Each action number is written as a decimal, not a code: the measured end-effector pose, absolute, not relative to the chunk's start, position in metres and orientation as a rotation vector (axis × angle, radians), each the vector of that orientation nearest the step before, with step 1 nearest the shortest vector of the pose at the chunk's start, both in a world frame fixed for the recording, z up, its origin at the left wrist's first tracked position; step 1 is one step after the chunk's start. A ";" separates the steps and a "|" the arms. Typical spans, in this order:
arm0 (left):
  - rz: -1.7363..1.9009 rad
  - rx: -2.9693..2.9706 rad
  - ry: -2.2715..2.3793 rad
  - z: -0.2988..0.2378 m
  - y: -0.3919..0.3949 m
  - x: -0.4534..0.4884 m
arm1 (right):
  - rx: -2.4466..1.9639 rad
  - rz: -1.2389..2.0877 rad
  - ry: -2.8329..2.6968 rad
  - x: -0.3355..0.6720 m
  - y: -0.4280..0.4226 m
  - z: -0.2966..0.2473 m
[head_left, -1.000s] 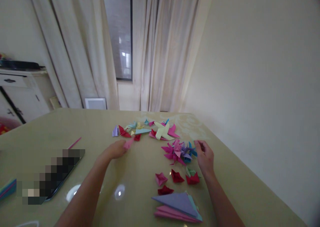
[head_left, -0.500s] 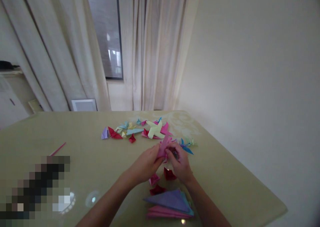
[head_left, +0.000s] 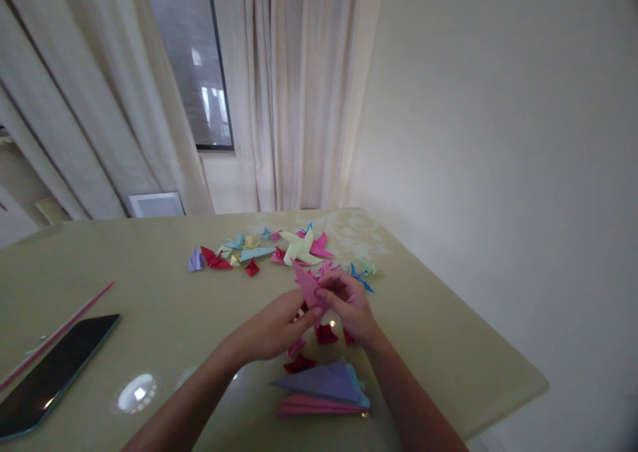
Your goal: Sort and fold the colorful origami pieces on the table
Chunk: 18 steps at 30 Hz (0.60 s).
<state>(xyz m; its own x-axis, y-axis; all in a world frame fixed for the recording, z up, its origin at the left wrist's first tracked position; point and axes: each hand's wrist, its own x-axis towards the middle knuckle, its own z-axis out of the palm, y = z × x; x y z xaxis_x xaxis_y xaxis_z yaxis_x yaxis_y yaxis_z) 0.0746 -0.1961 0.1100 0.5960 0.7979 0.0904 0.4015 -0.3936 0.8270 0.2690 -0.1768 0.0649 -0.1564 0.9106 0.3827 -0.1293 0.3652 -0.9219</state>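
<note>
My left hand (head_left: pixel 272 326) and my right hand (head_left: pixel 350 304) meet above the middle of the table, both pinching a folded pink paper piece (head_left: pixel 308 288) whose point sticks up between them. Under my hands lie small red folded pieces (head_left: pixel 326 335). A stack of folded triangles (head_left: pixel 323 389), purple on top with pink and teal below, sits nearest to me. Behind my right hand, blue and pale green folded shapes (head_left: pixel 363 272) peek out.
A row of coloured origami, with a pale yellow pinwheel (head_left: pixel 299 246), lies further back on the beige table (head_left: pixel 149 292). A dark phone (head_left: pixel 50 372) and a pink strip (head_left: pixel 60 326) lie at the left. The table's right edge (head_left: pixel 498 352) meets the wall; curtains and a window stand behind.
A second ago my hands were apart, the left on a small pink piece, the right by the flower cluster. They came together on the pink paper and now hold it slightly higher.
</note>
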 end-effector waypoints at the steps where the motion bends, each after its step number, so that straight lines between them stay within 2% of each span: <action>1: 0.633 2.005 0.955 0.116 -0.195 0.068 | -0.761 1.146 -1.447 0.275 -0.176 0.067; 5: 0.574 1.996 1.025 0.138 -0.193 0.039 | -0.805 1.507 -1.678 0.301 -0.176 0.075; 10: 0.009 2.262 1.161 0.137 -0.214 0.041 | -0.857 1.827 -2.036 0.311 -0.180 0.072; 18: -0.326 2.487 1.284 0.096 -0.243 0.096 | -0.894 1.550 -2.247 0.302 -0.180 0.064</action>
